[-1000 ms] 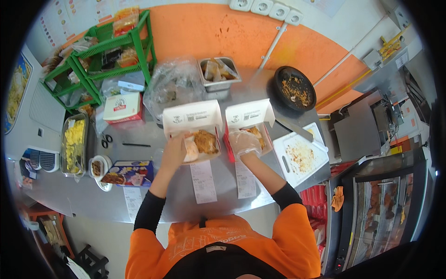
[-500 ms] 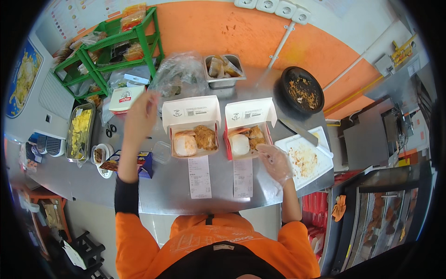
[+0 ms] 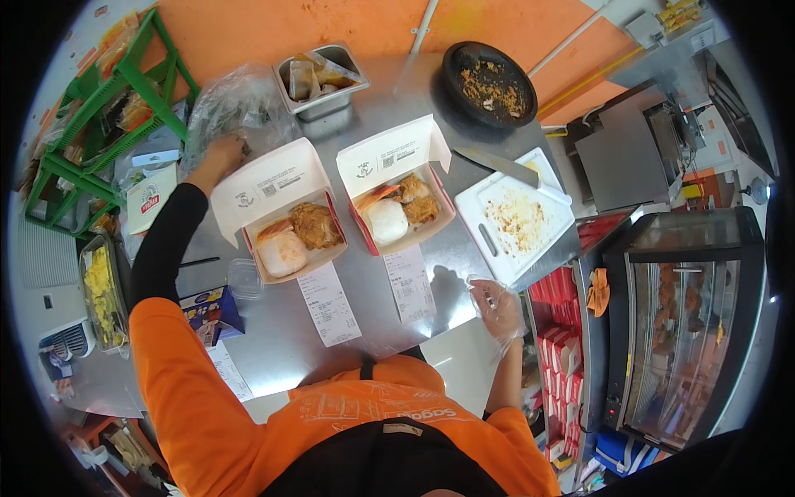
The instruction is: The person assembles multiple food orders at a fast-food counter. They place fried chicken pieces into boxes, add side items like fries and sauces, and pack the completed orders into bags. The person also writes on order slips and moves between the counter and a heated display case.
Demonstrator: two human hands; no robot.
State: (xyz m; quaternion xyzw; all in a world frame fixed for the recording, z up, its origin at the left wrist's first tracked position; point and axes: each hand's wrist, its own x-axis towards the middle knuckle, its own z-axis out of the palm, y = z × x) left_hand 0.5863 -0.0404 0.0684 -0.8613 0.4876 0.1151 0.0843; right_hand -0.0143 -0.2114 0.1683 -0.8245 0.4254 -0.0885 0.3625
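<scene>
My left hand (image 3: 217, 157) reaches to a clear plastic bag (image 3: 240, 108) at the back left; its fingertips are hidden against the bag. Near the table's front edge, my right hand (image 3: 498, 308), in a clear plastic glove, hovers with loosely bent fingers apart and nothing visible in them. Two open-lidded meal boxes stand between the hands. The left box (image 3: 319, 269) holds a rounded portion of rice (image 3: 282, 253) and fried chicken (image 3: 315, 225). Inside the right box (image 3: 364, 236) are white rice (image 3: 387, 221) and fried chicken pieces (image 3: 420, 203).
Printed receipts (image 3: 330, 306) lie before the boxes. At right are a white cutting board (image 3: 489, 240) with crumbs, a knife (image 3: 505, 166) and a black mortar (image 3: 454, 79). A metal pan (image 3: 319, 108) of sachets and a green rack (image 3: 74, 170) stand behind. A glass food warmer (image 3: 679, 323) is far right.
My left hand has moved to the plastic bag. My right hand has drawn back from the right box toward the table edge. The whole view has turned and shifted.
</scene>
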